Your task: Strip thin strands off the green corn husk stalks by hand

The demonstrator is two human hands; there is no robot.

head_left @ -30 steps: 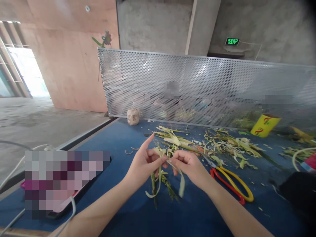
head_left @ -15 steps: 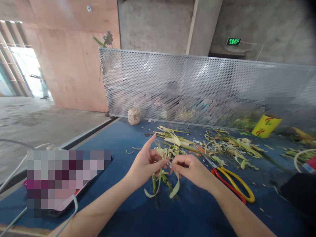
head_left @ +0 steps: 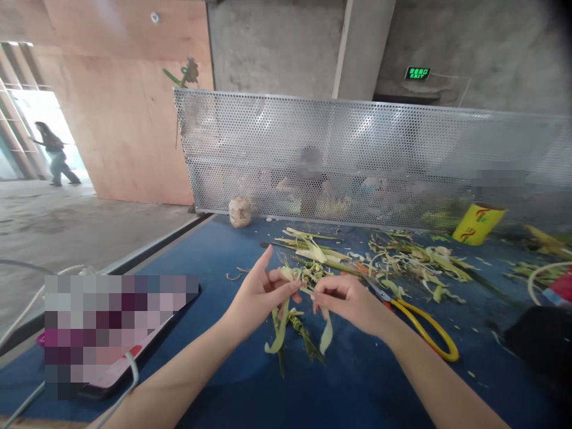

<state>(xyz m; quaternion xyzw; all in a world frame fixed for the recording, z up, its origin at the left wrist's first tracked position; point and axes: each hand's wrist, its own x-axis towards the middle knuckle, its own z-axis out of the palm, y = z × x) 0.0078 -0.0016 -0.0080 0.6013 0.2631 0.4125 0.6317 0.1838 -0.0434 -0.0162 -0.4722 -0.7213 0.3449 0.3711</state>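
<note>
Left hand (head_left: 263, 292): thumb and fingertips pinching pale leaf strip (head_left: 281, 332), end drooping above blue table (head_left: 214, 369). Right hand (head_left: 351, 301): fingertips closed on hanging strip end (head_left: 326, 338); whether same piece, cannot tell. Handling, as judged: light, even tension, pinch points close, lest thin leaf tear. Pose: left index finger raised, right fingers curled, forearms converging. Outward: scissors (head_left: 399, 302), right; trimmings (head_left: 417, 262) strewn beyond.

Workshop-like hall: bare concrete wall (head_left: 277, 47), exit sign (head_left: 417, 74), littered worktable (head_left: 192, 262).
</note>
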